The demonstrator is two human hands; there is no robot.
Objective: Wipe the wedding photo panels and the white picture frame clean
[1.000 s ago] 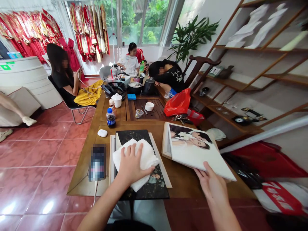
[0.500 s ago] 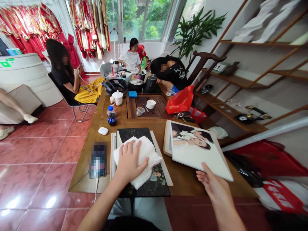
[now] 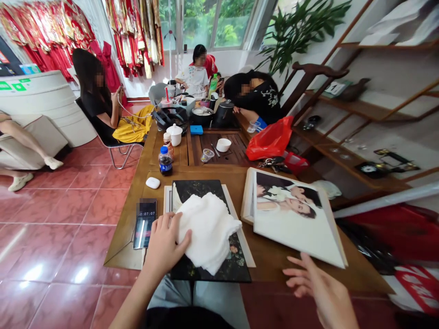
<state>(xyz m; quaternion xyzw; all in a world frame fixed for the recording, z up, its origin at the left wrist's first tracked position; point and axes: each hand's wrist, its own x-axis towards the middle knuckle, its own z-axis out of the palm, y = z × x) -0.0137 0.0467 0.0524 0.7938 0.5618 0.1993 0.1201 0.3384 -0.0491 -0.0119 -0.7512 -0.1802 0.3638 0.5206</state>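
Left grip (image 3: 165,243) against one cloth (image 3: 208,232); right grip (image 3: 318,284) near one photo (image 3: 291,224).

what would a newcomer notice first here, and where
Probably the bright white cloth bunched on the dark photo panel at the near edge of the table, with the left hand at its left side. Next might come the pale photo board to the right and the red plastic bag beyond. Red garments hang at the back left.
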